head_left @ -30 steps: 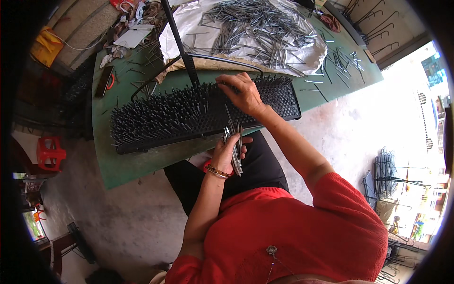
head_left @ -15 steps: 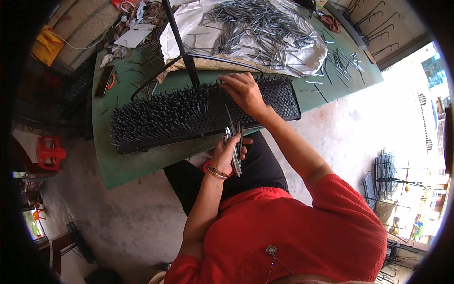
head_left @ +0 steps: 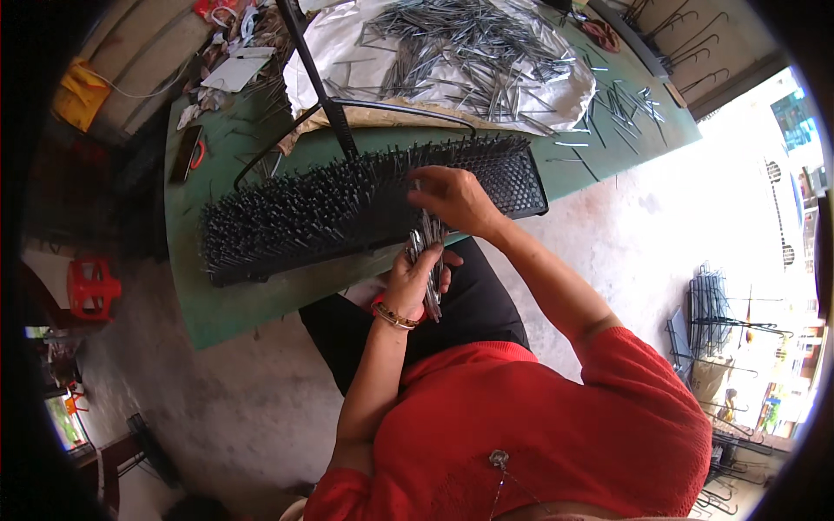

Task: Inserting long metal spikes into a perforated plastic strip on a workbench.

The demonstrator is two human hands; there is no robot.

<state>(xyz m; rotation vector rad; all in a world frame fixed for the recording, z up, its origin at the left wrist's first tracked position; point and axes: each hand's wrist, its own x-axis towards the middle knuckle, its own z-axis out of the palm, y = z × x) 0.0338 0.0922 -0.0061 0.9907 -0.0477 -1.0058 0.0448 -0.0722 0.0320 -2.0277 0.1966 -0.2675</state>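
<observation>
By the black tray (head_left: 514,186), left hand (head_left: 408,285) clutches metal rods (head_left: 429,233), right hand (head_left: 462,201) pinches one.

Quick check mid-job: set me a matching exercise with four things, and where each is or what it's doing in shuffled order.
1. Left hand
2. Right hand
3. Loose heap of rods
4. Red stool

A. On the white sheet
B. Left of the green table
C. Wrapped around a bundle of thin metal rods
D. Appears over the black perforated rack

Pairs: 1-C, 2-D, 3-A, 4-B
</observation>
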